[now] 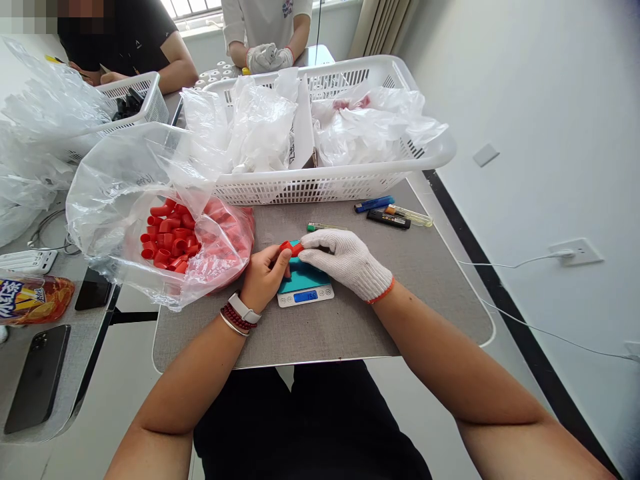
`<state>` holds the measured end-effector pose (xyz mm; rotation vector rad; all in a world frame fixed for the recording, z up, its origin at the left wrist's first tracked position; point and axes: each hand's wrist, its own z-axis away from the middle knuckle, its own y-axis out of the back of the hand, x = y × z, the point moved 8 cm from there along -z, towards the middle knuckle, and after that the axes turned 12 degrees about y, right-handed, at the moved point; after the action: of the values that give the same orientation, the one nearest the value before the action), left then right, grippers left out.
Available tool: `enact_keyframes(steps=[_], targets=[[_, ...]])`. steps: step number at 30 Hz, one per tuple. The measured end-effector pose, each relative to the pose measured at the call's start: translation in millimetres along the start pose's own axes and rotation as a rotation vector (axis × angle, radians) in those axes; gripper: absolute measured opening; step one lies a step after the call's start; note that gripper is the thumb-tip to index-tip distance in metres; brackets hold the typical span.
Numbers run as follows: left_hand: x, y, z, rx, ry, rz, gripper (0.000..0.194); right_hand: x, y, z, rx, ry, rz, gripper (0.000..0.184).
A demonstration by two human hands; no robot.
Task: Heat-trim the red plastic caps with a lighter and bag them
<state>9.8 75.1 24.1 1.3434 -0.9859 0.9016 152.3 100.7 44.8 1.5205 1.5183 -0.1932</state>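
My bare left hand (265, 272) and my right hand (345, 259), in a white knit glove, meet over a small teal scale (305, 285). Both pinch a small red plastic cap (291, 248) between the fingertips, just above the scale's platform. The scale's blue display is lit. To the left lies an open clear plastic bag (150, 193) holding several red caps (167, 237). A watch and bead bracelets sit on my left wrist.
A white basket (330, 183) stuffed with plastic bags stands behind the scale. Three lighters (393, 215) and a green one (320, 227) lie on the grey table (425, 280). Two other people sit at the far side. A phone (37, 377) lies on the left table.
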Motion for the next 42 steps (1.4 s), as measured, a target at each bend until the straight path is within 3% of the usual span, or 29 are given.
enact_keyframes(steps=[7,14,20,32,37,42], targets=[[1,-1.2,0,-0.001,-0.035,-0.009,0.047,-3,-1,0,0.027,-0.019,-0.045,0.007],[-3,2.0,-1,0.034,-0.02,0.039,0.051,-8,0,2,0.058,0.074,-0.013,0.008],[7,3.7,1,0.042,-0.169,0.004,0.037,-5,1,1,0.023,0.049,0.009,0.013],[8,0.2,7,-0.058,-0.273,0.212,0.041,-4,6,0,0.077,0.013,-0.053,0.011],[12,3.6,5,0.017,-0.297,0.175,0.02,-2,3,1,0.053,0.025,-0.054,0.012],[18,2.3,6,0.026,-0.362,0.123,0.018,-2,1,-1,0.021,0.031,-0.049,0.016]])
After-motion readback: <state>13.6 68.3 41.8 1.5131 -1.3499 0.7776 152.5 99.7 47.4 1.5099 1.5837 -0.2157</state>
